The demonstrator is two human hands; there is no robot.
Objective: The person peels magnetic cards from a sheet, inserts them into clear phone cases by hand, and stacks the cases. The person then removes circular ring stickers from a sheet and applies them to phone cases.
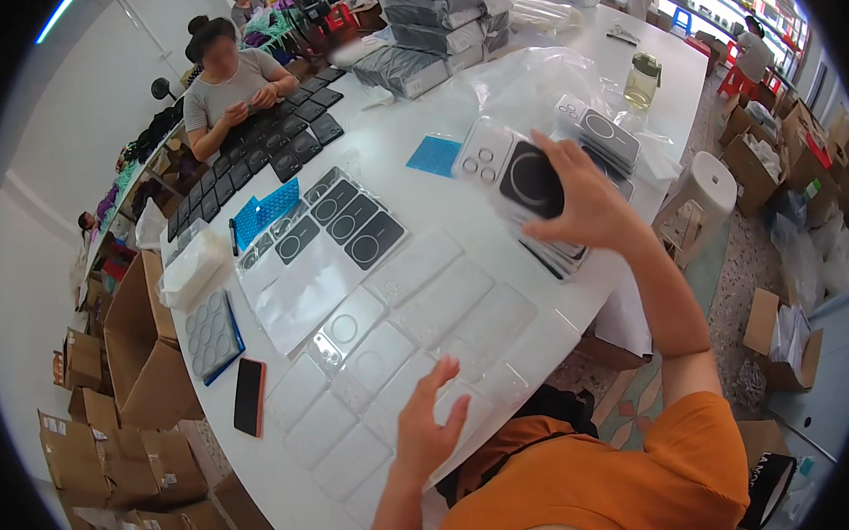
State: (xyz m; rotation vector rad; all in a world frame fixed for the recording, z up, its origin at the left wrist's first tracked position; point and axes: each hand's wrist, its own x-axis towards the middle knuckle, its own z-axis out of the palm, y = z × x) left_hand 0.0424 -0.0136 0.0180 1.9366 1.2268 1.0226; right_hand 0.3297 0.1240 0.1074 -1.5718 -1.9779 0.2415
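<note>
My right hand (589,194) is closed round a clear phone case (485,169) with a black ring-printed insert, holding it above the right side of the white table (581,329). Below it and partly hidden lie more such cases; beside it is a stack of similar cases (602,136). My left hand (431,420) hovers with fingers apart and nothing in them, over the near end of several transparent cases (377,368) laid out in rows. One of these, a case with a white ring (343,329), lies near white paper (301,286) and a sheet of black ring-printed cards (355,225).
A phone (249,397) lies at the left table edge, near a tray of round discs (214,332). Across the table a co-worker (235,93) sits behind rows of black cases (274,143). Wrapped grey packages (436,24), a bottle (641,81) and a white stool (704,185) stand farther off.
</note>
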